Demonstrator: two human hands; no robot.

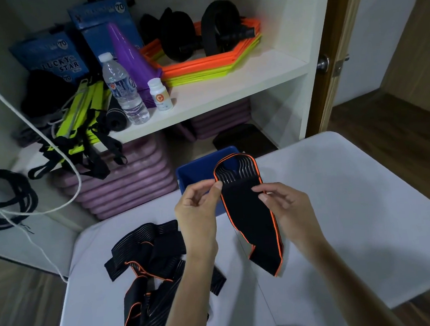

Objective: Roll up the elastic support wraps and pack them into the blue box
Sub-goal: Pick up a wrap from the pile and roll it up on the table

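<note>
- White surface [339,191] carries our blue box [196,173] at centre frame.
- Both hands, left hand [198,206] and right hand [285,203], pinch one wrap [248,211]: light, floppy, stretchy; we judge its ribbed upper end the best hold.

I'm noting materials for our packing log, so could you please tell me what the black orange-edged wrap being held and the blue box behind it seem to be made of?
Black orange-edged wrap: looks like stretchy woven fabric with a matte finish; it hangs limp between the left hand and right hand, with stitched orange trim and grey ribbed lines.

Blue box: probably rigid plastic; smooth, even-coloured walls with a slight sheen.
</note>
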